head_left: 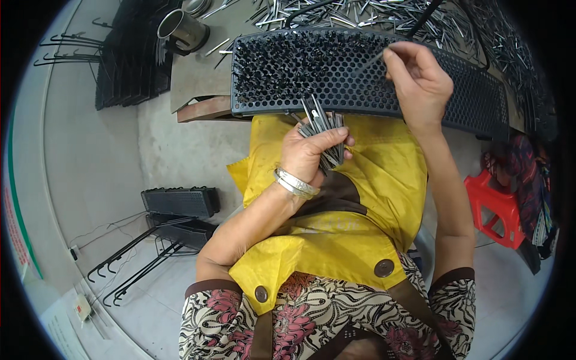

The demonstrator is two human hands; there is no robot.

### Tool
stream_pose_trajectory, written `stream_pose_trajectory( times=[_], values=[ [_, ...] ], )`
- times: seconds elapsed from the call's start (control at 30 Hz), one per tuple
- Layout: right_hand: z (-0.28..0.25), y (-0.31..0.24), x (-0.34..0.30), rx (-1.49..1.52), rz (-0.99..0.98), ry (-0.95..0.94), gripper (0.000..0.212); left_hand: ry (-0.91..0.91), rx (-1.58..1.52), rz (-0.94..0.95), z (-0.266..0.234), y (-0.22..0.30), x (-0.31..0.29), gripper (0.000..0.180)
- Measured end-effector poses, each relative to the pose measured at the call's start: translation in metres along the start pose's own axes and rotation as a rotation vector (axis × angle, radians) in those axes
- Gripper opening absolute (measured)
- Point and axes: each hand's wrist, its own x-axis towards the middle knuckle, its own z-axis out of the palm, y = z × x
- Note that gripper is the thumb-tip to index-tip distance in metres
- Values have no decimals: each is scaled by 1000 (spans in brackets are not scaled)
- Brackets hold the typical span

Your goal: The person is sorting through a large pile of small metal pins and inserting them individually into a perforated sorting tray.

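Workshop, plain enough. Bench [207, 75] along far side, heaped with loose metal rods [342, 13]. Black rack [474, 96] at bench edge, punched with rows of round holes, left part crowded with dark tips. More racks [129, 57] stacked near pale wall [114, 162], others [180, 203] down on bare floor [171, 132], hooked bars [141, 243] jutting out. Yellow apron [390, 165] on person [345, 309]. Plastic stool [495, 207] at person's right.

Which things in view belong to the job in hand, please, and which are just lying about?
In the job:
bundle of thin metal pieces, in the left hand
thin piece, in the right hand
black perforated rack, partly filled
probably the loose pile behind it

Apparently lying about:
metal mug
red stool
patterned cloth
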Motion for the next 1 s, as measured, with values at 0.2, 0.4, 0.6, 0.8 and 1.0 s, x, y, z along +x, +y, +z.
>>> stream_pose_trajectory(
  times=[0.2, 0.4, 0.6, 0.8, 1.0],
  values=[
    [21, 10, 10, -286, -344, 55, 9, -16, -26, -27, -2, -3, -1, 16],
    [28, 21, 20, -375, -763, -136, 11, -42, -38, -18, -8, -5, 0, 19],
    [24, 13, 4, -631, -597, -358, 12, 20, 3, 12, -6, -3, -1, 21],
    [0, -22, -34, 259, 477, -740, 9, 0, -17, 45, -3, 1, 0, 18],
    [-11, -20, -34, 232, 394, -440, 10, -10, 36, 58, -1, -1, 1, 15]
  ],
)
